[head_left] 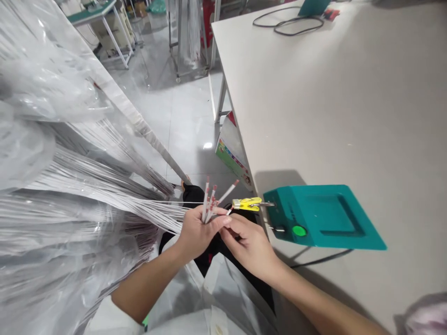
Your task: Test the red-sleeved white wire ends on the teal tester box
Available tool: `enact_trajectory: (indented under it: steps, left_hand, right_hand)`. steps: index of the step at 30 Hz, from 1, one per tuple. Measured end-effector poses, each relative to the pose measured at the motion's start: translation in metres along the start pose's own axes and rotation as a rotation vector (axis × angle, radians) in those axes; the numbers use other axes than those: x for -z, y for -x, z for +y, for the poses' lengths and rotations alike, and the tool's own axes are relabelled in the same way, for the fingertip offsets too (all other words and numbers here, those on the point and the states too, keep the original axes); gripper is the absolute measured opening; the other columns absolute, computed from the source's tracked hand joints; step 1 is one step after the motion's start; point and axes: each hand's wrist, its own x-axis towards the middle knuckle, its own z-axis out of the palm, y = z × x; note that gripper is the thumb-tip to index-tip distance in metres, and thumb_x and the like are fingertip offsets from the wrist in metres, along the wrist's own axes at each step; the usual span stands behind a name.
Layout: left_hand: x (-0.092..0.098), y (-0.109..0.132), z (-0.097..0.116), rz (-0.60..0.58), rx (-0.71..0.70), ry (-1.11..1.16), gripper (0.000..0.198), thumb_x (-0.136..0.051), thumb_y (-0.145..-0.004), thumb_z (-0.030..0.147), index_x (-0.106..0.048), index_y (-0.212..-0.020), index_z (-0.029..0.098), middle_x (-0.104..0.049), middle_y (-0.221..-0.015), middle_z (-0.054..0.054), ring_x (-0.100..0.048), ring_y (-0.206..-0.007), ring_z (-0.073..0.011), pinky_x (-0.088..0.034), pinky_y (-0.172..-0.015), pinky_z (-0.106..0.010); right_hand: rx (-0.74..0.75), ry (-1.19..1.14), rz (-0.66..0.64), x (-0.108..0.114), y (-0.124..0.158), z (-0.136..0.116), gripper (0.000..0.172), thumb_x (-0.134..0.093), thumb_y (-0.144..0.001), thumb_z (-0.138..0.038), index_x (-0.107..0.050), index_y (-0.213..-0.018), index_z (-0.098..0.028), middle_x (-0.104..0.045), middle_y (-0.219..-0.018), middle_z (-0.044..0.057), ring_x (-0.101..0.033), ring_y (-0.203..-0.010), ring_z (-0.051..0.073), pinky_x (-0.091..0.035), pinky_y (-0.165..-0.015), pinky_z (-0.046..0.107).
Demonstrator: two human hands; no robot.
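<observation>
A fan of red-tipped wires (209, 197) was clamped in the left hand (195, 232) so one could be pinched by the right hand (249, 244) beside the teal box (321, 216) on the counter (349, 116).

Left hand (195, 232) closed around a small bunch of thin white wires with red tips (208, 200), tips fanned upward, the long strands running off left into a large mass of wires under clear plastic sheeting (52, 139). Right hand (249, 244) just beside it, fingers (226, 223) pinching one wire near its end, close to a yellow clip (247, 203) projecting from the front of a teal box (321, 216) with a green button (299, 230). Box resting at the near edge of a pale grey surface (331, 102), black cable (289, 23) coiled at its far end.
</observation>
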Motion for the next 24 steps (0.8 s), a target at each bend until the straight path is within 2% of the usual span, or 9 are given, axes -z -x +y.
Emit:
enact_trajectory:
  steps: [3, 6, 8, 10, 13, 16, 20, 24]
  left_hand:
    - [-0.002, 0.001, 0.000, 0.038, 0.014, 0.004, 0.020, -0.067, -0.072, 0.032, -0.069, -0.076, 0.012, -0.064, -0.064, -0.002, -0.054, -0.058, -0.0104, -0.044, -0.056, -0.022]
    - [-0.001, 0.001, -0.003, 0.126, 0.035, 0.026, 0.022, -0.069, -0.070, 0.033, -0.069, -0.079, 0.012, -0.063, -0.062, -0.001, -0.050, -0.051, -0.0086, -0.042, -0.052, -0.022]
    - [0.000, 0.002, -0.003, 0.119, 0.028, 0.032, 0.022, -0.069, -0.070, 0.033, -0.070, -0.080, 0.013, -0.064, -0.064, -0.001, -0.052, -0.054, -0.0094, -0.044, -0.056, -0.023]
    - [0.000, 0.003, -0.004, 0.082, -0.005, 0.022, 0.022, -0.067, -0.072, 0.033, -0.071, -0.080, 0.013, -0.066, -0.068, -0.003, -0.056, -0.061, -0.0117, -0.046, -0.062, -0.025]
    - [-0.002, 0.005, -0.005, 0.035, -0.043, -0.020, 0.022, -0.063, -0.076, 0.033, -0.070, -0.079, 0.012, -0.066, -0.073, -0.004, -0.058, -0.068, -0.0143, -0.047, -0.067, -0.026]
    - [-0.004, 0.005, -0.008, 0.042, -0.072, -0.086, 0.022, -0.059, -0.079, 0.032, -0.068, -0.081, 0.012, -0.066, -0.076, -0.005, -0.059, -0.071, -0.0151, -0.046, -0.070, -0.026]
    - [-0.004, 0.005, -0.011, 0.022, -0.079, -0.121, 0.021, -0.057, -0.080, 0.032, -0.067, -0.080, 0.013, -0.067, -0.074, -0.004, -0.060, -0.073, -0.0157, -0.046, -0.072, -0.027]
    - [-0.004, 0.005, -0.011, -0.012, -0.072, -0.124, 0.023, -0.055, -0.081, 0.033, -0.064, -0.070, 0.015, -0.068, -0.075, -0.004, -0.060, -0.074, -0.0162, -0.046, -0.074, -0.027]
  right_hand:
    - [0.034, 0.019, -0.003, 0.001, 0.001, 0.001, 0.020, -0.045, -0.086, -0.017, -0.064, -0.078, -0.018, -0.058, -0.069, 0.004, -0.056, -0.060, 0.012, -0.046, -0.055, 0.023]
    - [0.014, -0.004, 0.122, 0.008, 0.001, 0.000, 0.017, -0.049, -0.086, -0.018, -0.066, -0.091, -0.019, -0.063, -0.079, 0.006, -0.060, -0.068, 0.014, -0.050, -0.060, 0.026]
    - [-0.044, -0.049, 0.214, 0.012, -0.001, -0.001, 0.018, -0.050, -0.086, -0.020, -0.066, -0.095, -0.020, -0.065, -0.086, 0.007, -0.062, -0.071, 0.015, -0.051, -0.060, 0.028]
    - [-0.100, -0.112, 0.247, 0.014, -0.003, -0.002, 0.018, -0.051, -0.086, -0.021, -0.066, -0.094, -0.020, -0.065, -0.087, 0.007, -0.062, -0.069, 0.015, -0.050, -0.055, 0.027]
    - [-0.121, -0.201, 0.241, 0.013, -0.005, -0.002, 0.013, -0.054, -0.083, -0.022, -0.067, -0.088, -0.020, -0.065, -0.082, 0.006, -0.062, -0.068, 0.015, -0.050, -0.053, 0.027]
    - [-0.124, -0.239, 0.232, 0.010, -0.007, -0.001, 0.009, -0.058, -0.081, -0.021, -0.066, -0.083, -0.020, -0.064, -0.076, 0.005, -0.062, -0.068, 0.016, -0.051, -0.060, 0.030]
    - [-0.141, -0.211, 0.229, 0.010, -0.007, 0.000, 0.008, -0.058, -0.081, -0.023, -0.065, -0.079, -0.020, -0.064, -0.073, 0.004, -0.061, -0.066, 0.015, -0.051, -0.062, 0.030]
    - [-0.118, -0.152, 0.213, 0.013, -0.009, -0.001, 0.012, -0.056, -0.082, -0.024, -0.065, -0.074, -0.019, -0.064, -0.069, 0.004, -0.060, -0.064, 0.015, -0.050, -0.058, 0.028]
